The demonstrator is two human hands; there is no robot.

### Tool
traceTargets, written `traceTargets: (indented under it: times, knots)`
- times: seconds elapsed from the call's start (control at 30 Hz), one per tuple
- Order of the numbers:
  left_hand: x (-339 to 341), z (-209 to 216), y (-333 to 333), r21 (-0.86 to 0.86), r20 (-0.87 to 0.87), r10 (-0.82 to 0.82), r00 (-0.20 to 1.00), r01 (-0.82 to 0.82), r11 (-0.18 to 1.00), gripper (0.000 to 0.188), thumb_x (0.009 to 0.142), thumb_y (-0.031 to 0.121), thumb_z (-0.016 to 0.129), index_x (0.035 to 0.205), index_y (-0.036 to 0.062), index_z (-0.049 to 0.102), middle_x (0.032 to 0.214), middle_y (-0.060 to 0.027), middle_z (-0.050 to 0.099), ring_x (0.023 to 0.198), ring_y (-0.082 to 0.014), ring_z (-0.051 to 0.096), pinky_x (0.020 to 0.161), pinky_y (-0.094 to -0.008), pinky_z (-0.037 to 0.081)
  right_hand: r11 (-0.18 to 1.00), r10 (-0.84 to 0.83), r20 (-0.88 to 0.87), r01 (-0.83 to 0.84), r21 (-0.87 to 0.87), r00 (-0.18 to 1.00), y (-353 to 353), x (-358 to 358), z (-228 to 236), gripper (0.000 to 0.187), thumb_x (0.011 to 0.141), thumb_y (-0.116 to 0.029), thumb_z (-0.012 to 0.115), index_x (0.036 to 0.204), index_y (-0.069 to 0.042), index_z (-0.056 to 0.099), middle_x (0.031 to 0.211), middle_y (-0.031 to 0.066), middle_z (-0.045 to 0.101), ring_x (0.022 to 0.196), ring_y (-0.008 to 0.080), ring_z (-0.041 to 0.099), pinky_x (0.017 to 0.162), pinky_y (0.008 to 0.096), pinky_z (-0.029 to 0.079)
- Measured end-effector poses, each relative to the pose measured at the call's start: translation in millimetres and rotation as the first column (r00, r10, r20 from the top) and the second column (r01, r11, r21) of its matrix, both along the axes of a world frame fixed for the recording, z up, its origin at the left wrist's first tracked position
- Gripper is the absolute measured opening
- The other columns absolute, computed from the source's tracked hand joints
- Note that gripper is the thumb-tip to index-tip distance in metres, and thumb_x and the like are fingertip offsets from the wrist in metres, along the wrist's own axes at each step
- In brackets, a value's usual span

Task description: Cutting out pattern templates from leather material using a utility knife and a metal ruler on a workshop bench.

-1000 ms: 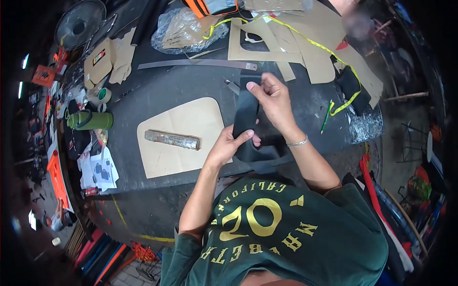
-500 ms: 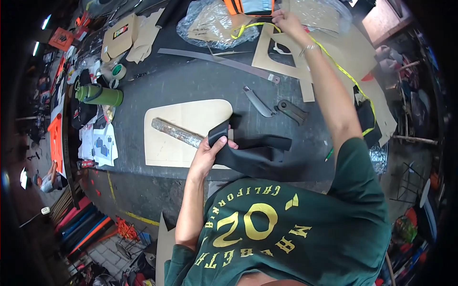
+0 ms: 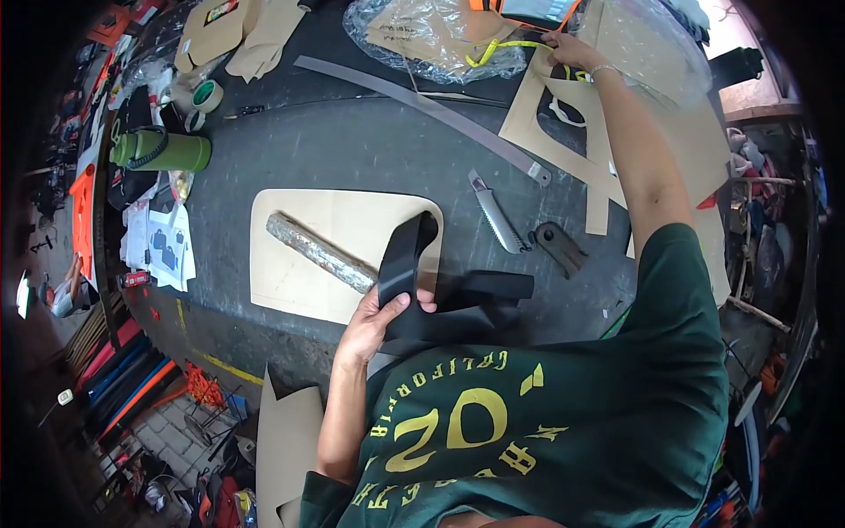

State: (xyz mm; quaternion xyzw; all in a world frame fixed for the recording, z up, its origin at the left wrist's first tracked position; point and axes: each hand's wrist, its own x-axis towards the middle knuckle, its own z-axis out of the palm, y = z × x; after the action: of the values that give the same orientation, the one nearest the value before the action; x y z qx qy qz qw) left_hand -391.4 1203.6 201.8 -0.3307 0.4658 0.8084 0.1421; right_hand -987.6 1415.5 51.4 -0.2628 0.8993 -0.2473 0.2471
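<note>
My left hand [image 3: 365, 327] is closed round a strip of black fabric [image 3: 407, 255], its thumb pressed on top. The strip's upper part bends over in a loop above a tan cardboard pattern [image 3: 343, 290] with rounded corners. Its rest lies in folds on the table to the right. On the cardboard, a worn metal bar [image 3: 321, 253] lies aslant, one end close to my left fingers. My right arm stretches to the far side, where my right hand [image 3: 574, 53] pinches a yellow measuring tape [image 3: 506, 46]. Part of the tape is hidden by the hand and arm.
A utility knife [image 3: 497, 211] and a dark tool [image 3: 558, 248] lie right of the cardboard, with a long steel ruler [image 3: 422, 110] beyond. Cut cardboard pieces [image 3: 607, 150] cover the right side. A green bottle [image 3: 172, 151] and a tape roll [image 3: 207, 95] stand at left.
The view has shifted. The tape's long run beside my right arm no longer shows. My left hand still holds the black strip, whose loop now stands taller.
</note>
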Motion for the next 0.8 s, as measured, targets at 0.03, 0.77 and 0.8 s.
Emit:
traceTargets:
  times: [0.03, 0.77, 0.8]
  knots:
    - [-1.1, -3.3, -1.0, 0.005, 0.002, 0.001, 1.000, -0.001, 1.000, 0.020, 0.106, 0.013, 0.059, 0.123, 0.0030, 0.063, 0.105, -0.0123, 0.075, 0.099, -0.0234, 0.073, 0.091, -0.0383, 0.059, 0.999, 0.019, -0.089, -0.015, 0.048, 0.996, -1.9, -0.9, -2.6, 0.077, 0.077, -0.003, 0.075, 0.149, 0.000, 0.049, 0.137, 0.0146, 0.063, 0.126, 0.0249, 0.061, 0.108, 0.0336, 0.047]
    - [22.0, 5.5, 2.2, -0.097, -0.210, -0.196, 0.958, 0.179, 0.979, 0.022, 0.108, 0.021, 0.055, 0.109, 0.0011, 0.064, 0.092, -0.0057, 0.070, 0.093, -0.0167, 0.067, 0.093, -0.0325, 0.051, 0.972, 0.230, -0.418, -0.191, 0.134, 0.879, 81.8, 86.9, 152.3, 0.034, 0.097, -0.018, 0.062, 0.129, -0.007, 0.071, 0.095, 0.0070, 0.071, 0.082, 0.0151, 0.062, 0.079, 0.0329, 0.051]
    - [25.0, 6.8, 2.9, -0.110, -0.204, -0.212, 0.956, 0.192, 0.975, 0.024, 0.109, 0.023, 0.053, 0.109, 0.0019, 0.064, 0.091, -0.0045, 0.070, 0.093, -0.0153, 0.066, 0.091, -0.0310, 0.051, 0.984, 0.179, -0.376, -0.164, 0.071, 0.909, 92.8, 81.5, 149.4, 0.033, 0.099, -0.020, 0.062, 0.128, -0.008, 0.071, 0.096, 0.0068, 0.071, 0.085, 0.0148, 0.062, 0.081, 0.0319, 0.051]
